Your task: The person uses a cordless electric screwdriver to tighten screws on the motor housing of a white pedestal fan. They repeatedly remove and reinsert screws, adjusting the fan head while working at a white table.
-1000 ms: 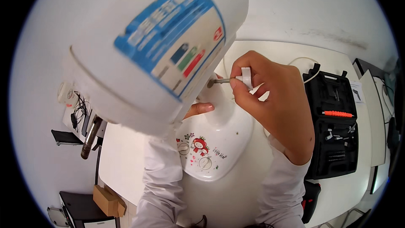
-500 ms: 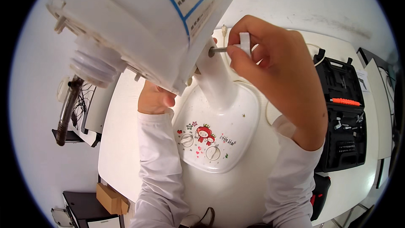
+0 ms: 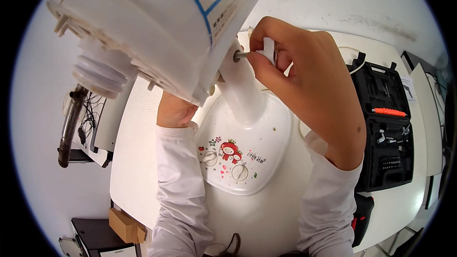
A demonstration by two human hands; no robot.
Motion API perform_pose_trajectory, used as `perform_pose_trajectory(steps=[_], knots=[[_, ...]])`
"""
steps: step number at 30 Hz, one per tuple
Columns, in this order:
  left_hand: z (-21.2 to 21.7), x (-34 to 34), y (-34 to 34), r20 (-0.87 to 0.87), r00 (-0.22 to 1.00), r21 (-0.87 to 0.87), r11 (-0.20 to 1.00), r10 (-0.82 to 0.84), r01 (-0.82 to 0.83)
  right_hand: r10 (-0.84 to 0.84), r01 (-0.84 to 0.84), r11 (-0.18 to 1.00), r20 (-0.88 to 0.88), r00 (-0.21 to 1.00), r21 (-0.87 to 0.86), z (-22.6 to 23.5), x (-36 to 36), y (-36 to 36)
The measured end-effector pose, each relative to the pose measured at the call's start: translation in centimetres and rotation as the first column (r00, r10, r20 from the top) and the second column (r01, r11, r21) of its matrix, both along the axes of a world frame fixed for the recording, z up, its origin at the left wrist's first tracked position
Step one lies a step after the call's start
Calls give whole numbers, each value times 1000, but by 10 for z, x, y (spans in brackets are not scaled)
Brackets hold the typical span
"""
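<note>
A white electric fan without blades stands before me, its motor housing (image 3: 128,33) tilted at upper left and a bare metal shaft (image 3: 72,126) poking out of it. Below, the fan's neck (image 3: 245,97) rises from a rounded white base (image 3: 271,162) with two dials and cartoon strawberry figures. My right hand (image 3: 309,66) pinches the white plastic grip of a knob screw (image 3: 269,50), whose metal rod sits in a hole at the top of the neck. My left hand (image 3: 177,111) reaches behind the housing and grips the fan by its neck; most of its fingers are hidden.
The fan stands on a white table (image 3: 138,162). At right lies an open black tool case (image 3: 376,90) with bits, sockets and an orange-handled screwdriver (image 3: 389,112). A black and red tool (image 3: 362,219) lies nearer me. A cardboard box (image 3: 126,226) is at lower left.
My right hand and the knob screw have moved slightly left, and less of the metal rod shows outside the hole. The fan's housing has shifted a little to the left.
</note>
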State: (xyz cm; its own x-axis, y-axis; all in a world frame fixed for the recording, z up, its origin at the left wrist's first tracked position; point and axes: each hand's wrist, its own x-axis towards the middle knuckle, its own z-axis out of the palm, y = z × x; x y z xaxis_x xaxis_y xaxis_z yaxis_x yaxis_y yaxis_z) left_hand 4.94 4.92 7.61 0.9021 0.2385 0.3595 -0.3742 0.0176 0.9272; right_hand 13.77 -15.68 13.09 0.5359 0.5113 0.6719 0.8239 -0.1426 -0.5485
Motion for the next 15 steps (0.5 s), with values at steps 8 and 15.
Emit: perform_pose_trajectory(steps=[8, 15], knots=[[-4, -1, 8, -8, 999, 8, 998, -54, 54, -26, 28, 1000, 135, 991, -15, -2, 2, 3], [1, 1, 1, 24, 999, 17, 999, -42, 41, -43, 42, 999, 192, 981, 8, -3, 5, 11]])
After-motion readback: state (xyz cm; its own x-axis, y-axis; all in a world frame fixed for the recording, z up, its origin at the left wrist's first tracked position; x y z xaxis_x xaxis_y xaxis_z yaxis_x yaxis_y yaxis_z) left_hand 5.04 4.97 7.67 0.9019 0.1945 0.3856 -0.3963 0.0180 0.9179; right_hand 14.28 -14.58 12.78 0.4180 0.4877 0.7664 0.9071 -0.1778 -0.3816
